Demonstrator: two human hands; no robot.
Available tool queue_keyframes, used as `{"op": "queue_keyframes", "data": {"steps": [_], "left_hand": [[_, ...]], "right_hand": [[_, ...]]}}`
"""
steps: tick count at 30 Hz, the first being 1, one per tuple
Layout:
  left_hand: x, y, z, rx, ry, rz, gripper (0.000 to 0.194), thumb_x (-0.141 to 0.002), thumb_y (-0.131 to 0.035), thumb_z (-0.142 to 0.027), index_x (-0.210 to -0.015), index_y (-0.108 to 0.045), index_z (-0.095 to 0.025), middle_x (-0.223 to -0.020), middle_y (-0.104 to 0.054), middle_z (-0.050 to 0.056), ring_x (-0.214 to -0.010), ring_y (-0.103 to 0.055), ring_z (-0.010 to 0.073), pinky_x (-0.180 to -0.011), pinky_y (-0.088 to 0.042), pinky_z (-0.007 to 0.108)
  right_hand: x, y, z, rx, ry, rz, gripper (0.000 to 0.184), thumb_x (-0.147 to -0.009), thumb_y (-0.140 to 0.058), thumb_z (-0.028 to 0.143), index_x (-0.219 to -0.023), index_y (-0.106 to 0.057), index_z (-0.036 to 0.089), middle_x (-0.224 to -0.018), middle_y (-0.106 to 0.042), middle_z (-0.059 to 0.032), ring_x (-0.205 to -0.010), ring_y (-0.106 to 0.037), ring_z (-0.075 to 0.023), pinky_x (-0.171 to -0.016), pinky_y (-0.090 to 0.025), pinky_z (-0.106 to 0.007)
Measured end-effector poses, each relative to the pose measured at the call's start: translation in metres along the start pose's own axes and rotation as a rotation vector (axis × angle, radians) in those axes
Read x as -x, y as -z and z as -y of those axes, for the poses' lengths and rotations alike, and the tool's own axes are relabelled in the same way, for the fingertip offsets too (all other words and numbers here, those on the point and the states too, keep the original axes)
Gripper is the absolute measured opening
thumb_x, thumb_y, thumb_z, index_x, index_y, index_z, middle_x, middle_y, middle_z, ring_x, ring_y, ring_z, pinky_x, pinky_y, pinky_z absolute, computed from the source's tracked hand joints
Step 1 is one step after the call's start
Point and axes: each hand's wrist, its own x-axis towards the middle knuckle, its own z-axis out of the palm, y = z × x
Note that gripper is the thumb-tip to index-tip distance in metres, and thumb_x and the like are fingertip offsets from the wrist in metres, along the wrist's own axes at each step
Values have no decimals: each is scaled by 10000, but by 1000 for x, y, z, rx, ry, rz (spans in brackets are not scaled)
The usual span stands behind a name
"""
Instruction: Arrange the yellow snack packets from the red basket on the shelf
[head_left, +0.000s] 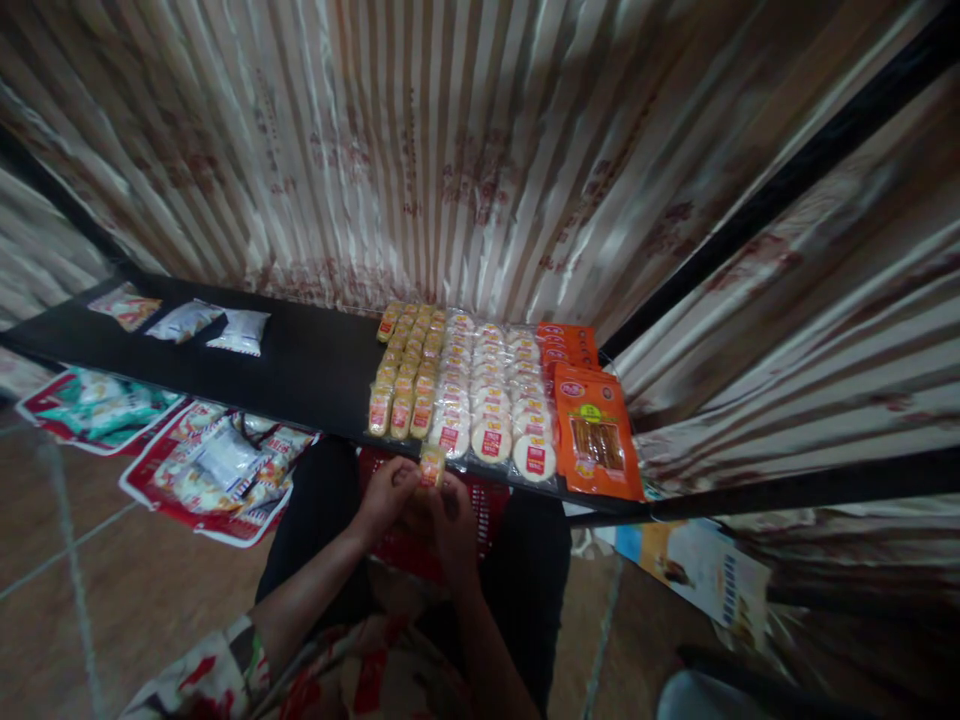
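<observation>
Between my two hands is a small, oblong packaged snack (431, 466) in clear wrap with a red-and-yellow label. My left hand (388, 495) pinches it from the left side, and my right hand (454, 520) grips its right side, fingers curled. Just beyond my hands, on the black shelf (322, 375), stand rows of matching yellowish packaged snacks (402, 385). Right of them lie rows of round white packaged crackers (491, 440). A red basket (486, 515) sits under my hands between my knees; its contents are mostly hidden.
Orange snack pouches (598, 430) fill the shelf's right end. Small white packets (240, 331) lie toward its left. Two large open red-edged bags (206, 528) with wrapped packets are below the front edge. Black posts (750, 215) and a striped curtain (420, 150) enclose the shelf.
</observation>
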Motion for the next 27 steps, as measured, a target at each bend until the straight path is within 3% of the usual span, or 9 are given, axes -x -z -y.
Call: {"op": "queue_keyframes", "data": {"steps": [10, 19, 27], "left_hand": [[2, -11, 5, -155, -8, -14, 213, -661, -619, -350, -757, -608, -160, -665, -620, 6, -632, -553, 130, -612, -426, 229], [11, -21, -8, -63, 55, 19, 273, -622, -654, -347, -798, -579, -152, -666, -622, -6, -614, -569, 128, -599, -439, 233], [8, -22, 7, 10, 121, -7, 290, -612, -647, -362, -787, -574, -142, -656, -619, 3, -599, -576, 139, -591, -449, 251]], "right_hand": [[2, 7, 3, 49, 37, -43, 330, -799, -544, 398, -1067, -564, 207, -1086, -656, -78, -1005, -604, -211, -878, -464, -344], [2, 7, -4, 172, 116, -82, 338, -815, -519, 386, -1086, -564, 190, -1090, -637, -92, -1021, -586, -217, -898, -442, -363], [6, 6, 2, 236, 149, -69, 323, -798, -542, 369, -1064, -602, 197, -1052, -658, -85, -986, -603, -220, -872, -463, -366]]}}
